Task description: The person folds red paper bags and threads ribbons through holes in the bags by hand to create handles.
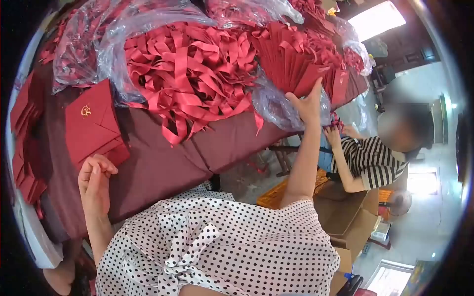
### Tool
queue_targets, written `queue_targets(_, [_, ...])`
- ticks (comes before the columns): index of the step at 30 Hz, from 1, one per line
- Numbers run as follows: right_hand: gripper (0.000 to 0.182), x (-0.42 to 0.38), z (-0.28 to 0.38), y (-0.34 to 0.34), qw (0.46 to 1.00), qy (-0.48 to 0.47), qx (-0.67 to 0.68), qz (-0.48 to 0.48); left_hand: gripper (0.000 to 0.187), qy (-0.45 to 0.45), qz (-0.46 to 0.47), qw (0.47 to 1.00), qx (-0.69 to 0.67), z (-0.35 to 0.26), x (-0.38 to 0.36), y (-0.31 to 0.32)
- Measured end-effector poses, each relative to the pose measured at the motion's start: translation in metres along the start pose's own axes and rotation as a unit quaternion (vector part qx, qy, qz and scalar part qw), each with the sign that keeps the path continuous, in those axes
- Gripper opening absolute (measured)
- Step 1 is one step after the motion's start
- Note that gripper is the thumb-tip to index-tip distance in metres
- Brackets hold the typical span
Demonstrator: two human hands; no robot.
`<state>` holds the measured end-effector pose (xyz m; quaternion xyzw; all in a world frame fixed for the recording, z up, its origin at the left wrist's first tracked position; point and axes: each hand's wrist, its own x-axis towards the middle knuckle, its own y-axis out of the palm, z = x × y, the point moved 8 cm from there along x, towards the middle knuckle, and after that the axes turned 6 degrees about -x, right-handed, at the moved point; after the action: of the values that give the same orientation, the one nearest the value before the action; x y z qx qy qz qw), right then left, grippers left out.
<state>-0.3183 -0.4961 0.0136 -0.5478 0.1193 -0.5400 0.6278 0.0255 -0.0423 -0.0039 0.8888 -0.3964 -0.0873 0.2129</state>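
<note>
My left hand (pixel 96 182) is beside the lower edge of a flat red paper bag (pixel 91 126) with a gold monogram, which lies on top of others at the left. Its thumb and fingers are pinched together; whatever may be between them is too small to make out. My right hand (pixel 310 103) reaches far out to a fanned row of red folded paper bags (pixel 286 61). Thumb and fingers are spread there, the fingertips at the corner of the nearest bag. Between the hands lies a big heap of red ribbons (pixel 192 74).
A maroon cloth (pixel 163 153) covers the table. Clear plastic bags (pixel 111 54) with red pieces lie along the back. More red bags (pixel 24 148) are stacked at the left edge. At the right, a person in a striped shirt (pixel 370 160) handles red pieces beside a cardboard box (pixel 353 212).
</note>
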Motion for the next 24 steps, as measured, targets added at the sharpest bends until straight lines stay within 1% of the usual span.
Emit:
queue_targets(2, [0.130, 0.014, 0.012, 0.009, 1.000, -0.012, 0.009, 0.027, 0.013, -0.003, -0.001, 1.000, -0.003, 0.002, 0.002, 0.001])
queue_targets(4, [0.128, 0.026, 0.008, 0.028, 0.999, -0.039, 0.028, 0.023, 0.013, -0.011, 0.006, 1.000, -0.002, 0.003, 0.002, 0.005])
queue_targets(6, [0.126, 0.036, 0.008, 0.038, 0.996, -0.084, -0.009, -0.001, 0.013, -0.001, 0.001, 1.000, 0.030, 0.001, 0.002, 0.008])
queue_targets(7, [0.124, 0.038, 0.009, 0.035, 0.998, -0.037, -0.032, 0.041, 0.014, 0.006, -0.005, 0.998, 0.054, -0.004, 0.000, 0.009])
queue_targets(8, [0.122, 0.034, 0.012, 0.027, 0.999, -0.018, -0.002, 0.050, 0.015, 0.007, -0.015, 0.996, 0.087, -0.005, -0.001, 0.006])
queue_targets(9, [0.120, 0.032, 0.017, 0.018, 0.997, -0.022, -0.055, 0.057, 0.015, 0.017, -0.009, 0.993, 0.116, -0.011, -0.003, 0.006])
queue_targets(10, [0.116, 0.031, 0.012, 0.011, 0.993, 0.008, -0.086, 0.084, 0.015, 0.026, -0.006, 0.989, 0.148, -0.020, -0.003, 0.005])
queue_targets(11, [0.111, 0.030, 0.012, -0.001, 0.989, 0.023, -0.119, 0.079, 0.015, 0.026, -0.009, 0.983, 0.182, -0.029, -0.003, 0.000])
queue_targets(12, [0.108, 0.028, 0.006, -0.010, 0.997, 0.008, -0.055, 0.060, 0.016, 0.023, -0.006, 0.977, 0.214, -0.036, -0.001, -0.004])
queue_targets(13, [0.106, 0.025, -0.014, -0.012, 0.997, 0.041, -0.013, 0.065, 0.017, 0.020, -0.024, 0.973, 0.231, -0.046, -0.004, -0.011])
queue_targets(14, [0.104, 0.036, -0.056, -0.004, 0.999, 0.002, -0.012, 0.042, 0.018, 0.015, -0.034, 0.969, 0.244, -0.055, 0.001, -0.016])
queue_targets(16, [0.102, 0.031, -0.049, -0.005, 0.996, 0.015, -0.003, 0.086, 0.016, 0.064, -0.040, 0.950, 0.302, -0.074, 0.015, -0.023])
queue_targets(17, [0.102, 0.027, -0.038, -0.006, 0.994, 0.021, 0.022, 0.106, 0.014, 0.120, -0.021, 0.917, 0.381, -0.084, 0.027, -0.024])
queue_targets(18, [0.102, 0.027, -0.040, -0.006, 0.994, 0.020, 0.020, 0.107, 0.013, 0.174, 0.000, 0.874, 0.453, -0.091, 0.040, -0.024])
queue_targets(19, [0.102, 0.029, -0.046, -0.007, 0.994, 0.027, -0.010, 0.101, 0.018, 0.215, 0.018, 0.814, 0.539, -0.092, 0.057, -0.022])
queue_targets(20, [0.102, 0.028, -0.050, -0.010, 0.994, 0.034, -0.039, 0.094, 0.024, 0.255, 0.036, 0.742, 0.619, -0.091, 0.071, -0.019])
queue_targets(21, [0.102, 0.027, -0.049, -0.014, 0.994, 0.032, -0.041, 0.095, 0.031, 0.240, 0.032, 0.721, 0.649, -0.079, 0.089, -0.030])
queue_targets(22, [0.100, 0.026, -0.042, -0.022, 0.996, 0.005, -0.063, 0.064, 0.039, 0.226, 0.028, 0.699, 0.678, -0.069, 0.104, -0.040])
queue_targets(23, [0.099, 0.024, -0.034, -0.030, 0.996, -0.021, -0.084, 0.032, 0.039, 0.227, 0.026, 0.699, 0.677, -0.069, 0.116, -0.046])
queue_targets(24, [0.099, 0.020, -0.018, -0.038, 0.996, -0.021, -0.085, 0.031, 0.045, 0.170, 0.037, 0.684, 0.708, -0.061, 0.130, -0.054])
